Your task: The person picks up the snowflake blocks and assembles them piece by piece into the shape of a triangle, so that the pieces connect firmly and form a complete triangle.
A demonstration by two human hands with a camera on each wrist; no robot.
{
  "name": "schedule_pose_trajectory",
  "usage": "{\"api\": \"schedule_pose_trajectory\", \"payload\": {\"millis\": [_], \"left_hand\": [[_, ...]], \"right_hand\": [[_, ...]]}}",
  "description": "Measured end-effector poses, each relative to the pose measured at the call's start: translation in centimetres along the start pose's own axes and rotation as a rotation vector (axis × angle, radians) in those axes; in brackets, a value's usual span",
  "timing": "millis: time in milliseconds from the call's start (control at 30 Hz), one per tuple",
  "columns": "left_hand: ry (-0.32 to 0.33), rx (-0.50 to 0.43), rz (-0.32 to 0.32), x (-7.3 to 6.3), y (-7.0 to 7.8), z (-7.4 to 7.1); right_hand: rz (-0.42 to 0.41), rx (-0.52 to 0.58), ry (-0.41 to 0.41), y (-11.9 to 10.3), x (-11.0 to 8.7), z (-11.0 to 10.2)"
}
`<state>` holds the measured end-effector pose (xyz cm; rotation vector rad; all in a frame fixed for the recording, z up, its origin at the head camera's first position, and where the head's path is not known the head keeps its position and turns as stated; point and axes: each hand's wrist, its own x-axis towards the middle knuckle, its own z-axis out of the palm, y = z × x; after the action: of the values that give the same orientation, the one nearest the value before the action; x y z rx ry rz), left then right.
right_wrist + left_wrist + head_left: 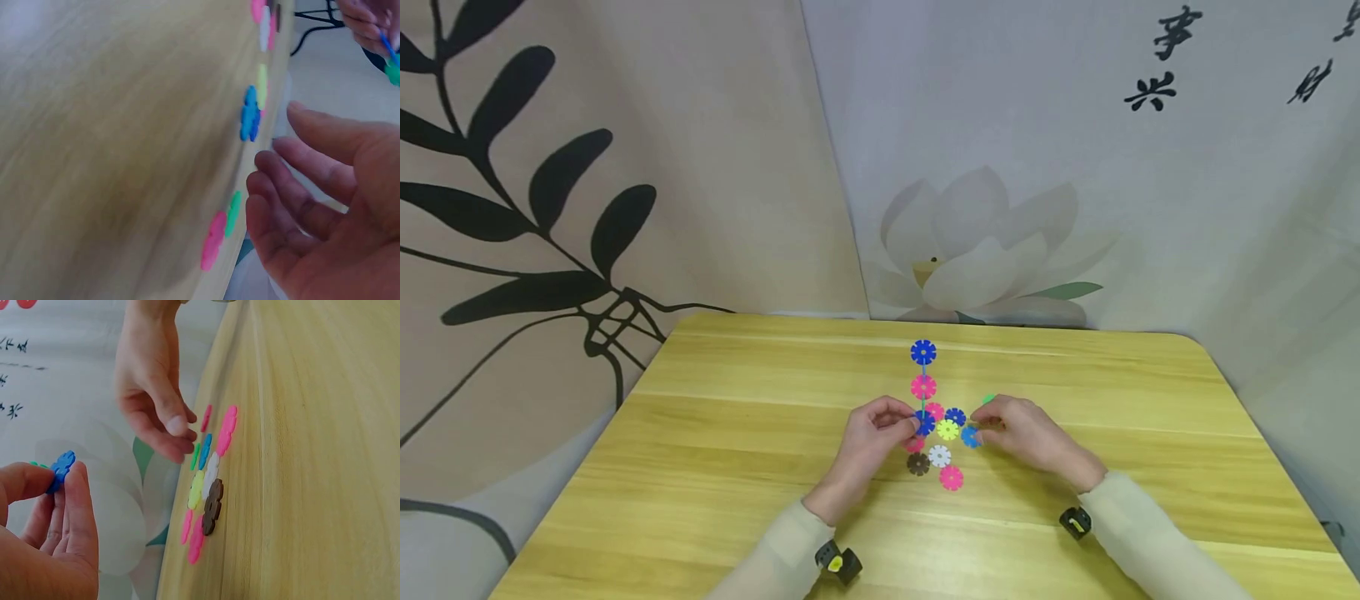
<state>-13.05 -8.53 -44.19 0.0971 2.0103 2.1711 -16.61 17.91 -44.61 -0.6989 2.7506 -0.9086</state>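
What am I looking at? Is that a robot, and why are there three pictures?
No robot here! These are a person's own left hand and right hand. The big picture comes from a camera worn on the person's head, looking forward and down. The other two come from cameras worn on the wrists, one on each, so each shows that hand up close.

On the wooden table lie flat, notched discs: brown, white, yellow, green, and some pink and blue ones.

The left fingers pinch a blue disc that is part of a chain of joined discs. The right fingers are relaxed near the loose discs and hold nothing.
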Motion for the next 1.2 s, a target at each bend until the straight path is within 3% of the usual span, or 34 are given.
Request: {"api": "schedule_pose_trajectory", "payload": {"millis": [200,400,600,767,867,1033,1200], "left_hand": [[-0.009,-0.027,-0.013,-0.1,0.0,-0.2],[0.003,-0.05,-0.031,-0.2,-0.1,0.1],[-0.014,-0.071,-0.03,-0.2,-0.1,0.4],[-0.023,-0.087,-0.051,-0.3,-0.1,0.7],[-0.027,-0.095,-0.061,-0.4,0.0,0.9],[-0.022,-0.112,-0.076,-0.3,0.0,1.1],[-0.017,-0.136,-0.085,-0.2,-0.2,1.1]], "right_hand": [[0.012,-0.096,-0.033,-0.3,0.6,1.1],[0.049,-0.101,-0.012,-0.5,0.5,1.8],[0.136,0.024,0.007,-0.6,0.1,1.5],[0.19,0.233,0.035,-0.9,-0.7,0.7],[0.17,0.348,0.063,-1.2,-1.3,0.3],[0.122,0.422,0.13,-1.9,-2.4,0.1],[0.157,0.457,0.185,-2.1,-3.0,0.1]]}}
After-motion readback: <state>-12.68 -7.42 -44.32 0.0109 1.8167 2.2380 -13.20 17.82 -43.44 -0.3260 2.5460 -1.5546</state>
